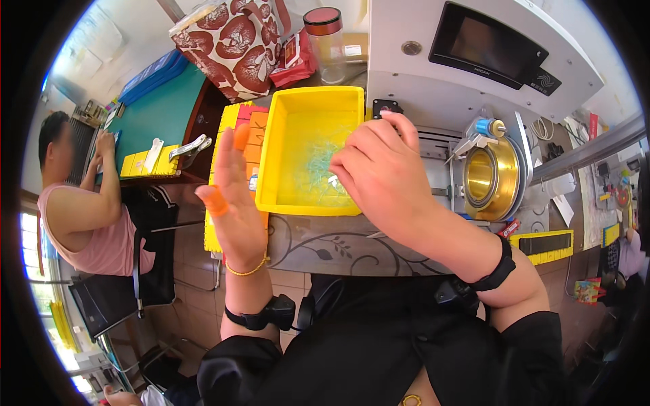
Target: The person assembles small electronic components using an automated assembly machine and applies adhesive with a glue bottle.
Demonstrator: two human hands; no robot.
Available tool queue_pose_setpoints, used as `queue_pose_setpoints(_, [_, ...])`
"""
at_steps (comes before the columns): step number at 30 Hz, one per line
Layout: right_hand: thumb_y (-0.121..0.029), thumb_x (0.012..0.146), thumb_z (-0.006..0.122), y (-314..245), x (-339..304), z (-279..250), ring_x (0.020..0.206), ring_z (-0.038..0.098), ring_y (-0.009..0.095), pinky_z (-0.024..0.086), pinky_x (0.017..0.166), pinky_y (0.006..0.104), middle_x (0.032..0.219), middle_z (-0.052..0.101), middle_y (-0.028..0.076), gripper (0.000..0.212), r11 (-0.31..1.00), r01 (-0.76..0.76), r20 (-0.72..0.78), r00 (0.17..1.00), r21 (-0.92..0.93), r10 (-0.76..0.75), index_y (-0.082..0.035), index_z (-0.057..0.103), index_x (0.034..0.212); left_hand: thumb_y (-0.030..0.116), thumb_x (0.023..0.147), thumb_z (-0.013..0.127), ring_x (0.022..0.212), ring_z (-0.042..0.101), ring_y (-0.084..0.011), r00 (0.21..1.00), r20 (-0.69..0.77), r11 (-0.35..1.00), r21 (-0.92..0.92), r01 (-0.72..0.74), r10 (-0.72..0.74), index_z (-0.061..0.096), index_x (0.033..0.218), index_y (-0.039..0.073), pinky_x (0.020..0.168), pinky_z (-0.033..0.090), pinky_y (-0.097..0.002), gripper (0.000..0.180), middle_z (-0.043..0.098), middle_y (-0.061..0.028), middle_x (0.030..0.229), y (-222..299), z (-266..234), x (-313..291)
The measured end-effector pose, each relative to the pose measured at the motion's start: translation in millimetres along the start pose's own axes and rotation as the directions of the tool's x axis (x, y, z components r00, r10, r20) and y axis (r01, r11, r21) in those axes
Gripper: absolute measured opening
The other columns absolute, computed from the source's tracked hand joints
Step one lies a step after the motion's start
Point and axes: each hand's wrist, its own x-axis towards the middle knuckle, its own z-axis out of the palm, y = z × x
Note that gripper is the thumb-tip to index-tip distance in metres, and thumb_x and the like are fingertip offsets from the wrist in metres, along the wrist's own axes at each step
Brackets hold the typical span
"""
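A yellow plastic tray [291, 115] lies on the patterned tabletop with a heap of thin pale green wire-like pieces [321, 166] inside. My right hand [382, 172] hovers over the tray's right side, fingers curled and pinching some of the small pieces. My left hand [233, 196] is raised flat just left of the tray, fingers apart and holding nothing; orange rubber caps cover its thumb and one fingertip. Both wrists wear black bands, and the left also has a gold bracelet.
A grey machine with a dark screen [491, 44] and a brass-coloured ring [487, 177] stands right of the tray. Yellow and orange slotted racks [233, 128] lie left of it. A patterned bag [233, 40] and a clear jar [328, 44] stand behind. Another person [84, 203] sits at a green desk, left.
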Motion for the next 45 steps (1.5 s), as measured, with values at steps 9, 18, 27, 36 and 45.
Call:
queue_pose_setpoints(9, [-0.02, 0.071, 0.077, -0.3, 3.2, -20.9, 0.118, 0.048, 0.025, 0.024, 0.112, 0.052, 0.107, 0.058, 0.006, 0.038, 0.994, -0.067, 0.102, 0.992, -0.086, 0.076, -0.006, 0.065, 0.105, 0.054, 0.101, 0.027, 0.137, 0.037, -0.0266, 0.989, 0.133, 0.989, -0.124, 0.08, -0.063, 0.043, 0.14, 0.0, 0.116, 0.02, -0.0422, 0.068, 0.046, -0.016, 0.142, 6.5, -0.4, -17.8])
queue_pose_setpoints(18, [-0.011, 0.074, 0.075, 18.1, -33.4, -69.3, 0.118, 0.051, 0.027, 0.031, 0.106, 0.0517, 0.1, 0.06, 0.003, 0.017, 0.941, -0.107, 0.018, 0.993, -0.322, 0.12, -0.01, 0.065, 0.088, 0.003, 0.095, 0.056, 0.101, 0.061, -0.0141, 0.981, 0.125, 0.971, 0.205, 0.123, -0.15, 0.058, 0.118, 0.0, 0.09, 0.045, -0.027, 0.023, 0.065, -0.0068, 0.103, -18.2, 6.8, -27.3])
queue_pose_setpoints(27, [-0.007, 0.076, 0.071, 26.5, -40.6, -49.2, 0.115, 0.053, 0.024, 0.033, 0.106, 0.049, 0.096, 0.06, 0.003, 0.012, 0.964, -0.107, 0.045, 0.992, -0.244, 0.122, -0.01, 0.062, 0.083, 0.004, 0.095, 0.056, 0.095, 0.062, -0.0156, 0.962, 0.189, 0.961, 0.23, 0.153, -0.198, 0.057, 0.115, -0.002, 0.089, 0.048, -0.0284, 0.021, 0.065, -0.0089, 0.102, -20.3, 17.7, -35.0])
queue_pose_setpoints(36, [-0.007, 0.075, 0.071, 27.7, -42.3, -78.3, 0.111, 0.057, 0.024, 0.039, 0.1, 0.046, 0.094, 0.062, 0.002, 0.011, 0.993, -0.08, -0.077, 0.994, -0.087, 0.073, -0.01, 0.064, 0.084, 0.006, 0.095, 0.056, 0.088, 0.062, -0.0148, 0.894, 0.328, 0.95, 0.171, 0.26, -0.304, 0.059, 0.11, -0.001, 0.083, 0.049, -0.0276, 0.016, 0.066, -0.0082, 0.093, -3.1, 45.6, -40.7])
queue_pose_setpoints(45, [-0.007, 0.081, 0.073, 58.9, -146.5, -188.6, 0.09, 0.063, 0.02, 0.05, 0.077, 0.0289, 0.093, 0.064, 0.007, 0.016, 0.945, -0.31, -0.485, 0.845, -0.103, 0.224, -0.007, 0.067, 0.097, 0.005, 0.097, 0.05, 0.084, 0.063, -0.0137, 0.504, 0.792, 0.876, 0.076, 0.476, -0.343, 0.047, 0.133, 0.003, 0.078, 0.051, -0.0273, 0.036, 0.065, -0.0083, 0.096, 32.1, 135.3, -31.7])
